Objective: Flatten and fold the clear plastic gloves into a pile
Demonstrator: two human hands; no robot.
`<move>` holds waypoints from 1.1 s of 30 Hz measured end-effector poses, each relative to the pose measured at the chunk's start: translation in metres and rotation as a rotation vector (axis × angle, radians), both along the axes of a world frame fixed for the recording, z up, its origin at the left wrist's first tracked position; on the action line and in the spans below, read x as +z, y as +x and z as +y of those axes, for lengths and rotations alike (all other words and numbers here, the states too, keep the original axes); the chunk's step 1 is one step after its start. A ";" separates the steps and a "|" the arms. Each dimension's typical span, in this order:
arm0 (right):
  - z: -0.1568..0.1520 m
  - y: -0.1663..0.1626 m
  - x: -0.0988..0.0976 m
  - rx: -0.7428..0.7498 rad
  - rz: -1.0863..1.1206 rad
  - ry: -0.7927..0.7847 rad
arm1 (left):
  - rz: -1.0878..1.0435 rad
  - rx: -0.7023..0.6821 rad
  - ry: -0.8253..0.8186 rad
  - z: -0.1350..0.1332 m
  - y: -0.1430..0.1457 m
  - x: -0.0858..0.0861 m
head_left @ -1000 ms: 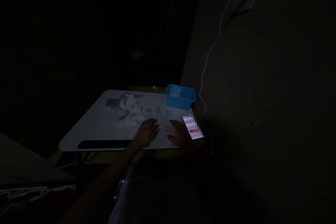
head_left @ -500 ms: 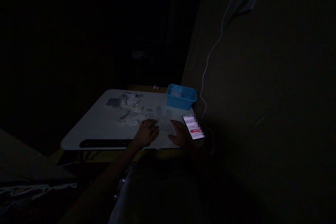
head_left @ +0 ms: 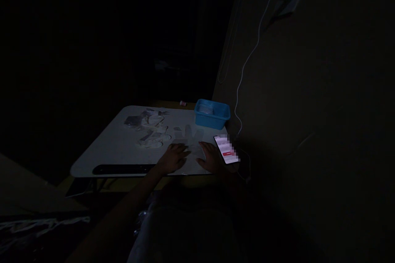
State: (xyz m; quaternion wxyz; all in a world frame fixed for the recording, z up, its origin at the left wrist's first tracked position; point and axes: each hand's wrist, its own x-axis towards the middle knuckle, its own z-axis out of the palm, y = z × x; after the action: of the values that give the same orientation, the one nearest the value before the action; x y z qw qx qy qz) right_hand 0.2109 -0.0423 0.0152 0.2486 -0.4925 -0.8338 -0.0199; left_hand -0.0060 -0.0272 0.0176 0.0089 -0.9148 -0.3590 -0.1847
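Nearest, bare left hand (head_left: 173, 159): fingers bent at the left edge of a thin, translucent, glove-shaped plastic sheet (head_left: 192, 147); whether they grip it, I cannot tell.
Bare right hand (head_left: 211, 159): thumb and fingers apart, at the sheet's right edge.
Sheet: on the white, round-cornered table (head_left: 108, 148), between the hands.
Lit, black-edged rectangular phone (head_left: 224, 150): just beside the right hand.
Pale, crumpled pieces (head_left: 152, 141): left of the sheet.
Blue rectangular basket (head_left: 210, 121): far right corner.

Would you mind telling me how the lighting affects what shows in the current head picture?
In the head view, nearly everything is underexposed, especially top left; the phone screen is brightest, partly pixelated; the left hand and right hand look shadowy; the translucent glove between them barely stands out.
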 end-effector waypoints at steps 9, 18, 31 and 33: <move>-0.003 -0.002 0.004 -0.016 0.005 -0.025 | 0.023 0.010 -0.007 -0.002 0.001 0.002; -0.002 -0.002 0.002 -0.012 0.013 -0.038 | 0.042 0.049 0.067 0.000 0.000 -0.003; -0.002 -0.002 0.002 -0.004 0.032 -0.037 | 0.065 0.049 0.011 -0.003 0.002 0.004; -0.002 -0.002 0.001 0.000 0.039 -0.036 | 0.060 0.059 0.001 -0.004 0.002 0.005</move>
State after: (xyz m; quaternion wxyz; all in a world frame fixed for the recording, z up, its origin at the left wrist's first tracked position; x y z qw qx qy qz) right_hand 0.2089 -0.0438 0.0161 0.2557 -0.4972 -0.8291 0.0045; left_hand -0.0041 -0.0307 0.0224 0.0256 -0.9089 -0.3855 -0.1568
